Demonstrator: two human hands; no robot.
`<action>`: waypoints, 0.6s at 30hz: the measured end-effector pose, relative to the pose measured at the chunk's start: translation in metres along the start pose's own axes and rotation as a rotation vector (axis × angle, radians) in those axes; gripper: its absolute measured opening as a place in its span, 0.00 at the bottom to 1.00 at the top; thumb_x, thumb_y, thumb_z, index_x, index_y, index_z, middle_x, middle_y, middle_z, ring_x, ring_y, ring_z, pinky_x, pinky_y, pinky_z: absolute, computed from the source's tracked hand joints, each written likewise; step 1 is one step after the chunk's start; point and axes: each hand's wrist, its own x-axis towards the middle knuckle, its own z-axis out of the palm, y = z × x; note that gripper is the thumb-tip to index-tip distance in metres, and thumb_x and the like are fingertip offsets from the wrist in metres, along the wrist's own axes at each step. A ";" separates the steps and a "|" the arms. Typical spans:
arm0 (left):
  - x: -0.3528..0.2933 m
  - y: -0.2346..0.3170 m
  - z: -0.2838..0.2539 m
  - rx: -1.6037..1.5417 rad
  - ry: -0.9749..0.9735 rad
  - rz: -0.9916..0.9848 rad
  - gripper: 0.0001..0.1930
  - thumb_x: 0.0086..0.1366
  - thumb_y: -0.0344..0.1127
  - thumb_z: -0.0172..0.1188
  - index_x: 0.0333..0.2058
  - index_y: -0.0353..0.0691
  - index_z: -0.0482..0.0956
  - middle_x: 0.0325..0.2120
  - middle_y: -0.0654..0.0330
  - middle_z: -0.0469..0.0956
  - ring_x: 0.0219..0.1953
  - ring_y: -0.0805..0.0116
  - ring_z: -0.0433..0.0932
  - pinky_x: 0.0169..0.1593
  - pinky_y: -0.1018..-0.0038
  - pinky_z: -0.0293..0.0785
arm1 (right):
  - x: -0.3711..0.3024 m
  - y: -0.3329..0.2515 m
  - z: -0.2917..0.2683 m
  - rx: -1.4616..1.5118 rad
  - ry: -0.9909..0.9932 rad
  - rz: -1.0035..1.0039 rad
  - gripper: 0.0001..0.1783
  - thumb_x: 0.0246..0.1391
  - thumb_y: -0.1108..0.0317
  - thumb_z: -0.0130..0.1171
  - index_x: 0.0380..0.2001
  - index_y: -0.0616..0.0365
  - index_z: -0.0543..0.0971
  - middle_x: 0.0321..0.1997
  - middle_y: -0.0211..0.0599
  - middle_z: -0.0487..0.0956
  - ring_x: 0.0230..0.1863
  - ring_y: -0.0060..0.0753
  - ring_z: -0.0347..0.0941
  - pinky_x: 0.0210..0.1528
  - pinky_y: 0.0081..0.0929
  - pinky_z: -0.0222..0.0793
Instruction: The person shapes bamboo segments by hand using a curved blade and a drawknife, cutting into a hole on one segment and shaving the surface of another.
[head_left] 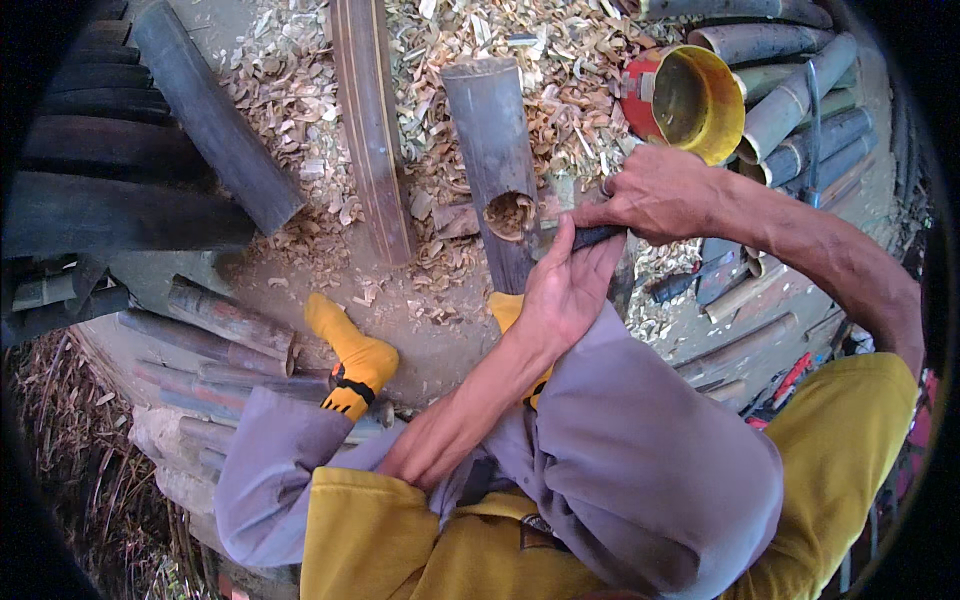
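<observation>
A grey-brown bamboo length [490, 125] lies among shavings in front of me, with a rounded hole cut in its upper side and pale shavings in the hole. Just right of that hole, my right hand [665, 195] is closed round a dark handle [597, 236]. The rest of this tool is hidden, so its kind cannot be made out. My left hand [570, 295] has its palm turned up and its fingers stretched flat against the handle's underside, thumb pointing up. My foot in a yellow sock [507, 308] is by the near end of the bamboo.
Wood shavings [290, 90] cover the ground ahead. A reddish-brown split bamboo [370, 130] and a dark bamboo length [215, 115] lie to the left. At the upper right is a yellow-lined red bucket [735, 110], beside stacked bamboo [800, 95] and a long thin blade [813, 130].
</observation>
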 end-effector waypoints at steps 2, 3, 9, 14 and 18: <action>-0.008 0.008 0.010 0.087 0.126 -0.052 0.18 0.67 0.42 0.47 0.47 0.32 0.67 0.49 0.50 0.69 0.54 0.58 0.68 0.60 0.66 0.64 | 0.002 0.002 0.013 0.125 -0.016 -0.018 0.36 0.37 0.67 0.59 0.56 0.39 0.67 0.21 0.37 0.75 0.22 0.48 0.74 0.25 0.41 0.68; -0.011 0.010 0.011 0.147 0.158 -0.068 0.17 0.67 0.41 0.47 0.46 0.32 0.67 0.47 0.49 0.70 0.53 0.58 0.68 0.60 0.66 0.64 | 0.000 0.001 0.025 0.273 0.007 -0.019 0.40 0.33 0.70 0.62 0.57 0.44 0.65 0.26 0.43 0.77 0.26 0.52 0.73 0.29 0.43 0.69; -0.018 0.040 0.006 0.816 0.327 -0.160 0.14 0.67 0.35 0.43 0.38 0.27 0.70 0.37 0.48 0.72 0.43 0.60 0.74 0.48 0.70 0.74 | 0.007 -0.064 0.094 0.987 0.264 0.244 0.38 0.39 0.74 0.57 0.58 0.53 0.62 0.35 0.54 0.77 0.34 0.53 0.76 0.38 0.40 0.72; -0.019 0.086 0.000 1.318 0.396 -0.348 0.15 0.66 0.40 0.43 0.39 0.32 0.71 0.34 0.52 0.74 0.36 0.63 0.75 0.38 0.71 0.77 | 0.059 -0.139 0.116 1.286 0.678 0.404 0.37 0.43 0.72 0.56 0.59 0.51 0.57 0.29 0.53 0.77 0.30 0.54 0.76 0.33 0.42 0.72; -0.011 0.049 -0.006 0.792 0.230 -0.230 0.15 0.65 0.43 0.50 0.42 0.37 0.72 0.40 0.53 0.74 0.45 0.61 0.74 0.50 0.68 0.73 | 0.005 -0.067 0.081 0.681 0.239 0.304 0.38 0.41 0.73 0.56 0.60 0.51 0.58 0.34 0.48 0.78 0.32 0.47 0.77 0.37 0.39 0.73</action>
